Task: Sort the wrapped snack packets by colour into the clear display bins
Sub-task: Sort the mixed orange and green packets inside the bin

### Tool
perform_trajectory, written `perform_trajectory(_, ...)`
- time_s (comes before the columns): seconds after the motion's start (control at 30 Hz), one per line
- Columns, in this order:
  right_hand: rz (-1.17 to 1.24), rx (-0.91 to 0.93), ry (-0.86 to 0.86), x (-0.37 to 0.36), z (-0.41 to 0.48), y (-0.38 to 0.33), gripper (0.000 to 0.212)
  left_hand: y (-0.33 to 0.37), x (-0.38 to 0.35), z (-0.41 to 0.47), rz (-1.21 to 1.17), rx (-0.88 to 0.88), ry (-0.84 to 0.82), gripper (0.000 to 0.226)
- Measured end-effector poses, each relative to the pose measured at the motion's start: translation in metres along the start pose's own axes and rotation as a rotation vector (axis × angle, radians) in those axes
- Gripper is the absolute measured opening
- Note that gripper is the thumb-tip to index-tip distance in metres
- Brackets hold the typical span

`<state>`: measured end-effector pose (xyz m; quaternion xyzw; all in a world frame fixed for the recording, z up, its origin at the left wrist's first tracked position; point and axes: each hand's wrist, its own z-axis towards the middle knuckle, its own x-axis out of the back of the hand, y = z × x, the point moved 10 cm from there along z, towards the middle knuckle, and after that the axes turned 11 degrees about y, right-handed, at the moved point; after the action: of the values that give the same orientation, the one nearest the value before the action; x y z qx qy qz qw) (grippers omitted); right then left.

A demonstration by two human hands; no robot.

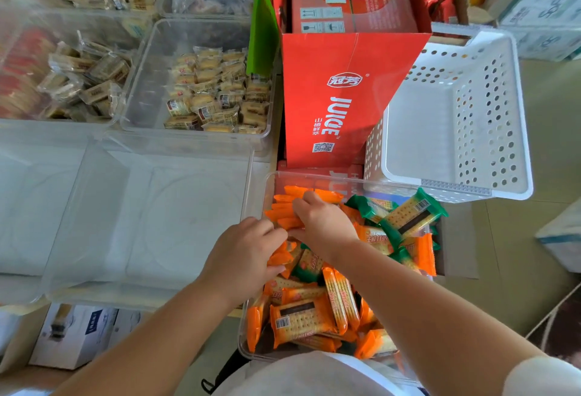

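Both hands are in the clear bin (242, 339) at six o'clock. The left hand (248, 248) and right hand (320, 222) each have their grip clamped on orange packets (283, 210) stacked toward its eleven o'clock corner. Green packets (364, 207) lie just beside, at three o'clock, so one could ride along unnoticed, or a slick wrapper could slip loose.

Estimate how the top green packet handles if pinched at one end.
Green packet: probably stiff, since flat crackers show through the wrapper. Likely light, perched loosely atop the pile. Glossy film looks slippery; the crackers may snap under a hard pinch.
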<state>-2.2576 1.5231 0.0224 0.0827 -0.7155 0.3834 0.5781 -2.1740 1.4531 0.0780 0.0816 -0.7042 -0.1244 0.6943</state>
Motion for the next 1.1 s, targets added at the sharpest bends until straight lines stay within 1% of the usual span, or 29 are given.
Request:
perform_trajectory(0.1,0.147,-0.134,0.013,-0.002,-0.002,0.016,0.034,0.001,-0.015,0.010,0.054,-0.058,-0.051,0.045)
perform_trajectory(0.17,0.271,-0.198,0.026,0.002,-0.006,0.028,0.028,0.003,-0.023,0.016,0.097,-0.097,-0.078,0.044)
perform_trajectory(0.23,0.347,-0.210,0.043,0.008,-0.014,0.037,0.021,0.008,-0.031,0.020,0.125,-0.149,-0.092,0.045)
perform_trajectory(0.33,0.347,-0.209,0.065,0.017,-0.024,0.046,0.011,0.013,-0.039,0.028,0.158,-0.178,-0.093,0.043)
perform_trajectory(0.4,0.306,-0.206,0.044,0.019,-0.030,0.048,0.012,0.017,-0.041,0.035,0.197,-0.190,-0.091,0.042)
perform_trajectory(0.53,0.156,-0.085,-0.006,0.012,-0.037,0.031,0.012,0.020,-0.043,0.047,0.233,-0.204,-0.121,0.043)
perform_trajectory(0.6,0.096,-0.042,-0.101,-0.002,-0.045,0.020,0.019,0.016,-0.042,0.050,0.224,-0.211,-0.153,0.050)
perform_trajectory(0.67,0.053,-0.004,-0.209,-0.014,-0.055,0.011,0.025,0.007,-0.041,0.047,0.217,-0.211,-0.218,0.061)
perform_trajectory(0.73,0.022,0.004,-0.291,-0.021,-0.059,0.008,0.028,-0.004,-0.036,0.039,0.199,-0.209,-0.249,0.064)
perform_trajectory(0.77,0.008,0.008,-0.316,-0.022,-0.059,0.007,0.030,-0.008,-0.032,0.035,0.164,-0.202,-0.233,0.060)
perform_trajectory(0.83,-0.035,0.025,-0.363,-0.026,-0.058,0.004,0.034,-0.013,-0.024,0.029,0.106,-0.204,-0.155,0.043)
perform_trajectory(0.93,-0.112,0.090,-0.449,-0.035,-0.060,-0.008,0.037,-0.015,-0.021,0.026,0.097,-0.207,-0.047,0.024)
perform_trajectory(1.0,-0.171,0.125,-0.484,-0.041,-0.062,-0.015,0.039,-0.018,-0.025,0.026,0.078,-0.188,-0.018,0.018)
perform_trajectory(1.1,-0.260,0.075,-0.439,-0.044,-0.056,-0.018,0.044,-0.024,-0.028,0.026,0.059,-0.160,0.001,0.019)
